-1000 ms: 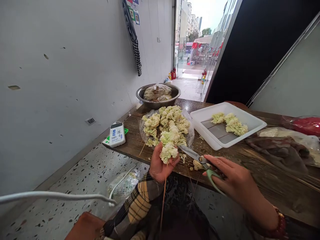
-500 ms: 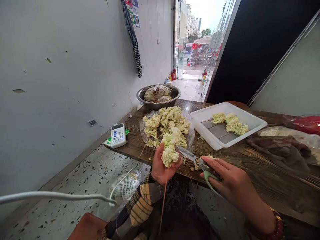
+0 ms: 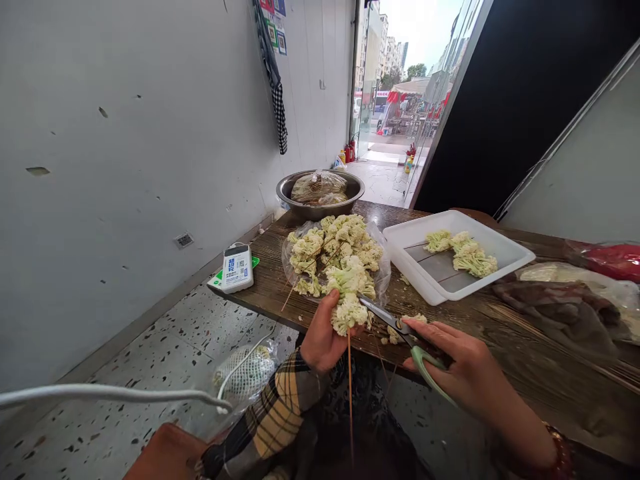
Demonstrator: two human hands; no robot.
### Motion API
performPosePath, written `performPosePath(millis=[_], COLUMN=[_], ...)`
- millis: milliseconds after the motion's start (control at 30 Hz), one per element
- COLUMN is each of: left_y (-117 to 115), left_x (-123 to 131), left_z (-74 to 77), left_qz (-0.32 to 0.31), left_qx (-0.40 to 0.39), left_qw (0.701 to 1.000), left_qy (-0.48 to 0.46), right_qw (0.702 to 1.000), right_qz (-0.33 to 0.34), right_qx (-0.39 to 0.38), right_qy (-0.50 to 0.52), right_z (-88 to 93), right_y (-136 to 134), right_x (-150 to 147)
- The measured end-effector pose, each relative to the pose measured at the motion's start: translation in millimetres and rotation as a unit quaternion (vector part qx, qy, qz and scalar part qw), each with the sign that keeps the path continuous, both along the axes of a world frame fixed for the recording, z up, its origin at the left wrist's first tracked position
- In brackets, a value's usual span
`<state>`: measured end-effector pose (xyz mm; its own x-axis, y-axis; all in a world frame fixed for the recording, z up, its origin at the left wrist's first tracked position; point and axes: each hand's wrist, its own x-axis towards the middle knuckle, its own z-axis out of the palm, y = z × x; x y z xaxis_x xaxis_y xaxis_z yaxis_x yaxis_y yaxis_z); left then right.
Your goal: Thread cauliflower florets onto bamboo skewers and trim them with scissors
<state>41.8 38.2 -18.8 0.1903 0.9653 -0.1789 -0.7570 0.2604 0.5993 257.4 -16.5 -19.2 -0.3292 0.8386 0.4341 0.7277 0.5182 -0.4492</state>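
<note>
My left hand (image 3: 324,335) is closed around pale green-white cauliflower florets (image 3: 349,313), threaded on a thin wooden skewer (image 3: 351,393) that points down toward my lap. My right hand (image 3: 453,357) grips green-handled scissors (image 3: 384,315), whose blades reach the florets' right side; contact there is hard to make out. Just behind lies a heap of cauliflower (image 3: 345,240) on a clear plastic bag (image 3: 384,270). To the right, a white plastic tray (image 3: 515,257) holds several cauliflower pieces (image 3: 473,257). Small cut bits (image 3: 395,335) lie on the wood beneath the scissors.
A steel basin (image 3: 285,200) with bagged contents stands at the table's back. A white payment box (image 3: 237,270) sits at the left edge. A brown cloth (image 3: 560,303) and plastic bags (image 3: 615,260) lie at right. A white cable (image 3: 125,395) crosses the lower left.
My left hand has turned slightly, and the skewer now hangs more upright. The florets in it have shifted a little right. The scissor blades look more closed.
</note>
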Motion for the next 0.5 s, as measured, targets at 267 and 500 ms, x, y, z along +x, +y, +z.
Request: performPosePath(millis=[267,500], left_y=[-2.0,-2.4], left_x=[2.1,6.9], left_z=[2.0,-2.7], left_qz=[0.014,0.015], left_qx=[-0.004,0.042], left_qw=[0.999,0.998], left_qy=[0.03,0.05], right_qw=[0.997,0.994], right_qz=[-0.004,-0.001], right_qx=[-0.063,-0.089], right_qy=[0.034,0.056], right_z=[-3.1,-4.1], right_y=[1.4,1.6], right_x=[1.8,1.3])
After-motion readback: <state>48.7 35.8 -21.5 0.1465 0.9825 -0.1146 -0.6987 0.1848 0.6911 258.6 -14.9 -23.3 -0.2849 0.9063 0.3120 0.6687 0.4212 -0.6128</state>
